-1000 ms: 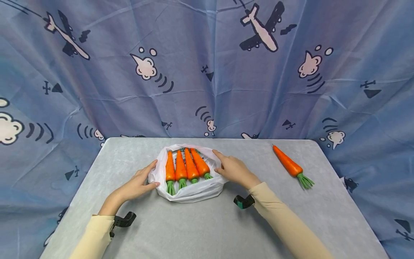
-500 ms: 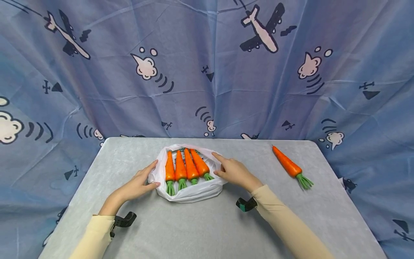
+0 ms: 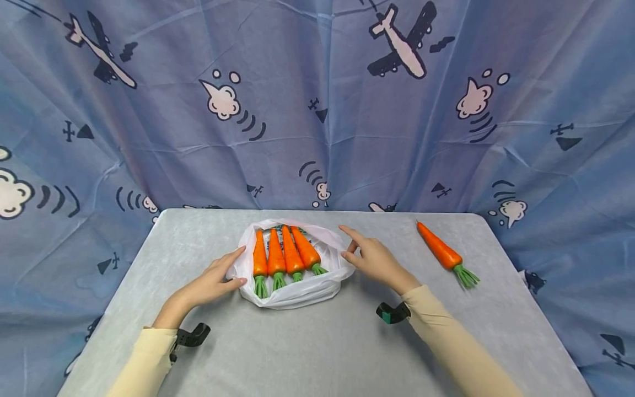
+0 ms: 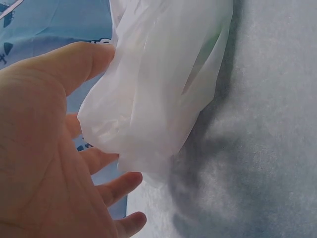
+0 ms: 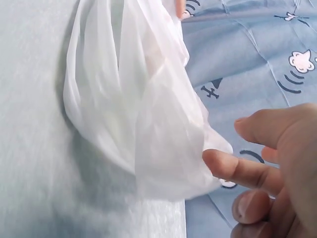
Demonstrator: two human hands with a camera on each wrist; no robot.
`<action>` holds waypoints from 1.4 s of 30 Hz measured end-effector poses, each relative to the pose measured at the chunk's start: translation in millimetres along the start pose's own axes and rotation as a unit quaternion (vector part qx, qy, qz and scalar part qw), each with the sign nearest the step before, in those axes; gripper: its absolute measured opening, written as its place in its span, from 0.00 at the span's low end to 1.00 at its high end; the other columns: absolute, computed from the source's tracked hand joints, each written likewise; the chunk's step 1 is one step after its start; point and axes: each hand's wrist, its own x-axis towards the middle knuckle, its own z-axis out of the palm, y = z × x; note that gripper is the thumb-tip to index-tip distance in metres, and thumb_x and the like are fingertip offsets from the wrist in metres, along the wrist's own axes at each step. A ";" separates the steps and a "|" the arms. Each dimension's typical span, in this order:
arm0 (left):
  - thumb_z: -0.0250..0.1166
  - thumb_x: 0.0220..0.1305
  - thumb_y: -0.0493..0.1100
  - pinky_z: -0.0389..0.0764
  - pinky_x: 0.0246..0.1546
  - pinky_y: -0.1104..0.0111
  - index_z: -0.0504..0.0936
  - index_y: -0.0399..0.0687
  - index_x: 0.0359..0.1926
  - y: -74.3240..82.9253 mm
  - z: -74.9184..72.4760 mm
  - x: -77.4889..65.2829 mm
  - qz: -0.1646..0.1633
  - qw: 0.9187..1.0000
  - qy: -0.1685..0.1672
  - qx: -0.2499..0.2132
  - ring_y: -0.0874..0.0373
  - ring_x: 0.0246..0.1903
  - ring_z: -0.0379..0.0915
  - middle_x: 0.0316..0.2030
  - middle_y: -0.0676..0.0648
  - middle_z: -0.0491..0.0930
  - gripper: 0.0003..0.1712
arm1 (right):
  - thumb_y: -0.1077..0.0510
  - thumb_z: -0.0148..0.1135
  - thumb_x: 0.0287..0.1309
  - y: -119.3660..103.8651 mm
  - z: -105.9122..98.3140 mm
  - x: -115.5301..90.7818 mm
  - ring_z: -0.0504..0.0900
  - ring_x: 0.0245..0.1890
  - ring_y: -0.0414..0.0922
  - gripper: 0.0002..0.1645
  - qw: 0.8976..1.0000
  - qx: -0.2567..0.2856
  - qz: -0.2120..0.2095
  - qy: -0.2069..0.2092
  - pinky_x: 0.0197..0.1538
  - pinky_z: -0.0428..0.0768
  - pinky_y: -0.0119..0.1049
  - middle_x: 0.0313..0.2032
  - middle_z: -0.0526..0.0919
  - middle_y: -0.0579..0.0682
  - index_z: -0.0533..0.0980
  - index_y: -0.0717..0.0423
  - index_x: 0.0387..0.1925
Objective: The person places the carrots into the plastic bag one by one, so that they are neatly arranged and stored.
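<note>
A white plastic bag (image 3: 302, 296) lies on the table with its mouth spread, seen in the head view. Several orange carrots (image 3: 275, 256) lie side by side inside, green tops toward the front. At the bag's left side, my left hand (image 3: 208, 285) has its fingers spread; in the left wrist view the thumb (image 4: 101, 58) touches the plastic (image 4: 148, 94). My right hand (image 3: 379, 263) is at the right rim, its index finger extended. In the right wrist view, one fingertip (image 5: 218, 161) meets the bag's edge (image 5: 171, 144), with the other digits apart from it.
Another carrot (image 3: 440, 246) lies alone on the right part of the grey table (image 3: 278, 353). A blue curtain (image 3: 297, 110) printed with planes hangs behind the table's back edge.
My right hand has shifted to the right, and the bag's right rim has spread outward a little with it. The left hand and the loose carrot stay about where they were.
</note>
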 end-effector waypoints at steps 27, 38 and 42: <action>0.60 0.70 0.54 0.54 0.70 0.35 0.50 0.39 0.77 4.1 -17.2 -5.1 0.001 0.999 0.016 -0.028 0.30 0.73 0.48 0.75 0.30 0.52 0.46 | 0.52 0.61 0.67 75.5 -43.7 -54.9 0.67 0.19 0.39 0.40 0.995 0.020 0.085 0.053 0.22 0.67 0.30 0.34 0.80 0.51 0.58 0.50 0.75; 0.60 0.70 0.55 0.53 0.71 0.34 0.49 0.40 0.78 2.5 -15.5 -6.8 -0.009 0.999 0.010 -0.029 0.29 0.73 0.46 0.75 0.29 0.50 0.47 | 0.52 0.60 0.67 110.7 -61.7 -71.1 0.71 0.25 0.40 0.35 0.989 -0.002 0.104 0.105 0.27 0.69 0.32 0.33 0.79 0.53 0.62 0.53 0.73; 0.60 0.70 0.55 0.54 0.70 0.35 0.49 0.39 0.77 3.0 -15.7 -5.5 -0.006 1.000 0.009 -0.028 0.29 0.73 0.47 0.75 0.29 0.51 0.47 | 0.53 0.61 0.67 125.3 -67.7 -77.0 0.75 0.38 0.53 0.35 0.987 -0.018 0.103 0.123 0.39 0.74 0.44 0.41 0.79 0.62 0.64 0.56 0.71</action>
